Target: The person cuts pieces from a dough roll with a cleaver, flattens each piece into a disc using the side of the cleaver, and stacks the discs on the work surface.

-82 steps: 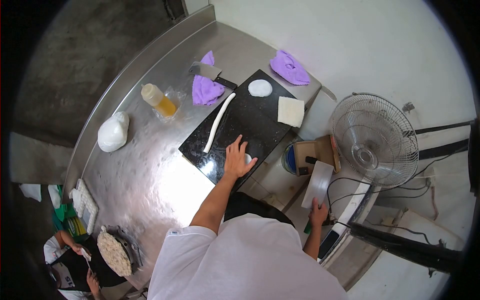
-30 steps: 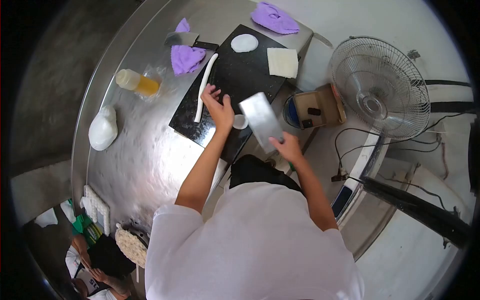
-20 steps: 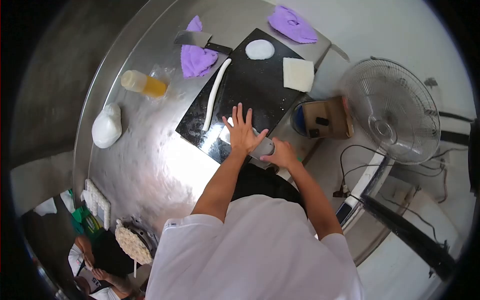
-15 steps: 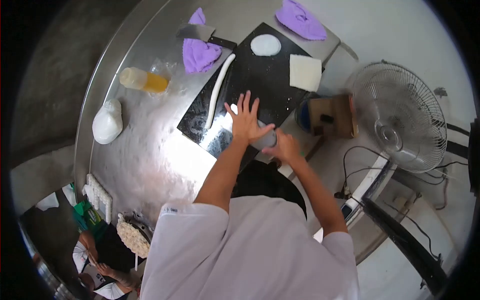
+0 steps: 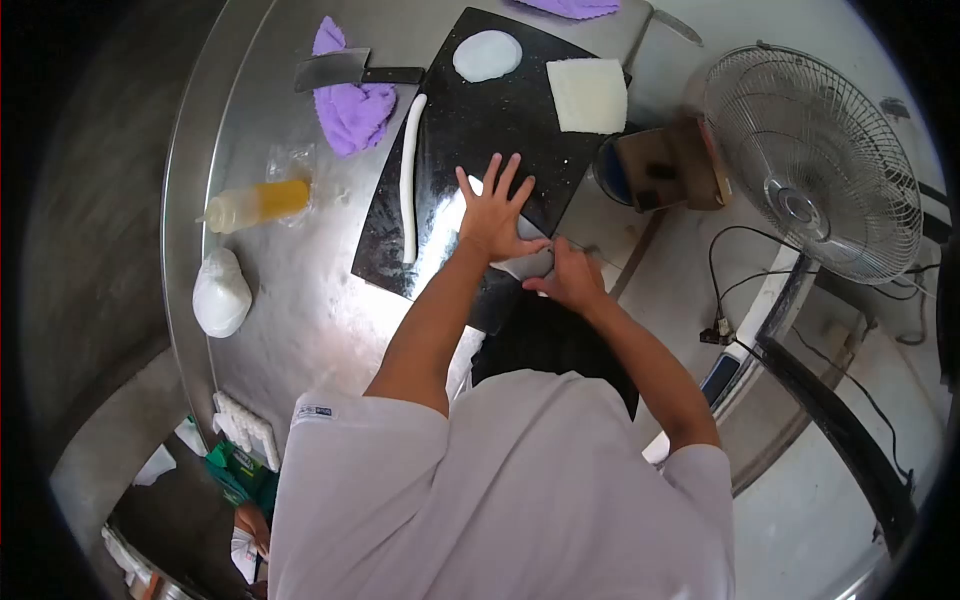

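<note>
A black board [image 5: 510, 130] lies at an angle on the metal table. My left hand [image 5: 492, 222] is flat near its lower part, fingers spread. Between my hands is a pale flat piece [image 5: 530, 262], partly hidden. My right hand [image 5: 574, 278] pinches that piece's right edge, its thumb pointing left. A long white dough strip [image 5: 410, 180] lies along the board's left side. Farther up are a round white dough piece [image 5: 487, 56] and a square cream-coloured cloth or sheet [image 5: 588, 95].
On the metal table [image 5: 265, 340] are a cleaver [image 5: 335, 69] on a purple cloth [image 5: 355, 115], a yellow-liquid bottle [image 5: 260, 205] and a white wrapped lump [image 5: 222, 292]. A box [image 5: 675, 165] and fan [image 5: 810, 165] are at right. Another person's arm [image 5: 252, 525] shows lower left.
The camera view has shifted and turned, so the board and cloths appear higher. My left hand stays spread on the board; my right hand remains at the pale piece's edge.
</note>
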### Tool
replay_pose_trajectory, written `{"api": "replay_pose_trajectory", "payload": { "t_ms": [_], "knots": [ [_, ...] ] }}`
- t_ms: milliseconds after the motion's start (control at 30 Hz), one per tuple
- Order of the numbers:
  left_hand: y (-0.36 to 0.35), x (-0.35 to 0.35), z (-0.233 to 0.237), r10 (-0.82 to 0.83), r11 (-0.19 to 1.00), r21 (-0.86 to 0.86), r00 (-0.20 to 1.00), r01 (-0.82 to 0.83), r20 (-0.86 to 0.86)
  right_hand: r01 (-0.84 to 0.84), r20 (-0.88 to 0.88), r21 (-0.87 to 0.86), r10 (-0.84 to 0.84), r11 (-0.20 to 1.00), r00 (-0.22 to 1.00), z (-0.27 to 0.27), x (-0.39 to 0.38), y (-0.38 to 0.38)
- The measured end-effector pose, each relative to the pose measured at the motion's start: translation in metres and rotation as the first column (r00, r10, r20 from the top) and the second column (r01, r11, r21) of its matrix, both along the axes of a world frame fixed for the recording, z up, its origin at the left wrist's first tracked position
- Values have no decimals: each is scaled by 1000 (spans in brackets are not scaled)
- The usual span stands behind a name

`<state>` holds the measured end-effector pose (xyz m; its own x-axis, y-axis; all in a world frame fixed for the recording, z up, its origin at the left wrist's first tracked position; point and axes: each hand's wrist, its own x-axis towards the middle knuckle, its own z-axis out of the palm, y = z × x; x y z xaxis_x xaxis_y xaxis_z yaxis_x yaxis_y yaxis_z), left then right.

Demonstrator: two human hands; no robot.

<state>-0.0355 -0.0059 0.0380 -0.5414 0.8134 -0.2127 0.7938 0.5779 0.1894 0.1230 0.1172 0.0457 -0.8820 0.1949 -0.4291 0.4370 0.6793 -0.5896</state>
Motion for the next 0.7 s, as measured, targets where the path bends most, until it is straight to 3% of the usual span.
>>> {"api": "replay_pose_trajectory", "payload": {
  "t_ms": [100, 233, 300, 400, 533, 633, 700],
  "knots": [
    [7, -16, -7, -6, 999, 51, 998, 9, -63, 16, -54, 66, -13, 998, 998, -8, -14, 4],
    [4, -20, -8, -61, 990, 126, 996, 69, -72, 6, 16, 5, -6, 1000, 1000, -6, -15, 3],
    [-8, -3, -5, -123, 992, 26, 992, 124, -12, -14, -16, -12, 14, 1000, 1000, -16, 11, -10],
    [-9, 2, -8, -182, 978, 107, 983, 178, 27, -13, -14, -24, 12, 1000, 1000, -25, 23, -19],
    [5, -13, -14, -131, 976, 165, 990, 140, -61, -58, -54, 75, 62, 995, 997, -27, 5, 4],
    [16, -27, -17, -51, 973, 220, 992, 74, -112, -88, -95, -26, 85, 996, 992, -31, -21, 28],
    [14, -29, -12, -69, 986, 144, 991, 85, -116, -78, -69, -5, 77, 997, 995, -25, -15, 21]
  ]
}}
